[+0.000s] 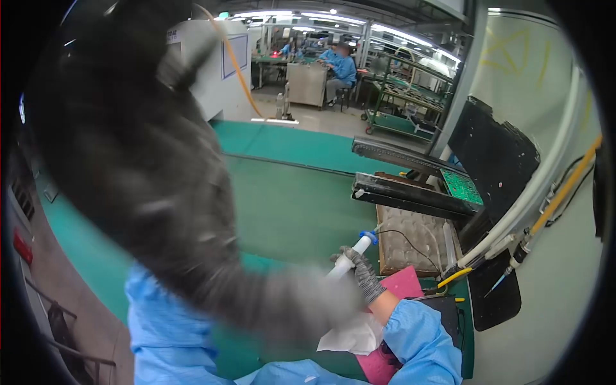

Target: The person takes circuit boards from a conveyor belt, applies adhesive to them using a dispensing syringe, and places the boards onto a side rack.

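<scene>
My left hand (179, 173), in a dark grey glove, looms very close to the lens and covers much of the left and middle. It is smeared by motion, so how its fingers are held does not show. Lower right of the middle, my right hand (364, 273) in a grey knit glove is closed around a white dispensing syringe (344, 264). A blue collar (368, 237) tops the syringe, and a thin dark hose runs from it. Below the right wrist lies a crumpled white wipe (359, 336), partly over a pink sheet (403, 282).
A green mat (289, 192) covers the bench. Two dark rails (410, 196) with a green circuit board (462, 186) reach in from the right, above a dimpled foam tray (410, 240). Hoses and a yellow-handled tool (455, 277) sit right. Co-workers (343, 67) sit far back.
</scene>
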The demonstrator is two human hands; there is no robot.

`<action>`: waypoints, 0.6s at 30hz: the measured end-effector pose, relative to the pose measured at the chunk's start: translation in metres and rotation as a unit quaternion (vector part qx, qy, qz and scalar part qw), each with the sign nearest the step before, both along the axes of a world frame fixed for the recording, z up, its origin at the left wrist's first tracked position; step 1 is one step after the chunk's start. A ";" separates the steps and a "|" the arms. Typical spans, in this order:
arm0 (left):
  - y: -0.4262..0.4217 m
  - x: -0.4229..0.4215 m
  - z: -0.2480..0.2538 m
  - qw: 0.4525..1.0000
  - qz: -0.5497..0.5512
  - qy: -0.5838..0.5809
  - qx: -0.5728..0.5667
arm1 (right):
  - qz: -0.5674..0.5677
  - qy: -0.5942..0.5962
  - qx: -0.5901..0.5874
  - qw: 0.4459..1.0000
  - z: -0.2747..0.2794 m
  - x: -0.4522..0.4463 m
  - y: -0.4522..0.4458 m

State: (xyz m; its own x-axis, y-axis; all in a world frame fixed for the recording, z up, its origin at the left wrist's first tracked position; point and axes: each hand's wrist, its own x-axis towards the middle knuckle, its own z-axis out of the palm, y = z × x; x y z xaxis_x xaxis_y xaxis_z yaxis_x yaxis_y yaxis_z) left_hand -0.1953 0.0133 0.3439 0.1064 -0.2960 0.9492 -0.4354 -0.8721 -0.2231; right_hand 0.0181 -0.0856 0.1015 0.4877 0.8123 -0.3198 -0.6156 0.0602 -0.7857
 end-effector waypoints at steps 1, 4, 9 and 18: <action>-0.012 -0.004 -0.003 0.999 0.010 0.002 0.041 | 0.002 0.003 0.009 1.000 -0.003 0.001 0.001; -0.034 -0.015 -0.013 0.996 0.013 0.000 0.083 | 0.002 0.003 0.014 1.000 -0.003 0.001 0.000; -0.037 -0.033 -0.019 0.996 0.014 -0.003 0.090 | -0.012 0.001 0.006 1.000 -0.008 -0.001 -0.001; -0.032 -0.041 -0.025 0.994 0.025 0.001 0.111 | 0.014 -0.024 0.035 0.999 -0.009 -0.001 0.000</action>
State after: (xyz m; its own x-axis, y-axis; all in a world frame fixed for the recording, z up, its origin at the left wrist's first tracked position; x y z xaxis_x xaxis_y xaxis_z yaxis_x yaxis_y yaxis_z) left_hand -0.2362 -0.0184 0.3192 0.1276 -0.4920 0.8612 -0.3929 -0.8223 -0.4116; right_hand 0.0167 -0.0855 0.0923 0.4777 0.8456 -0.2383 -0.5795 0.0994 -0.8089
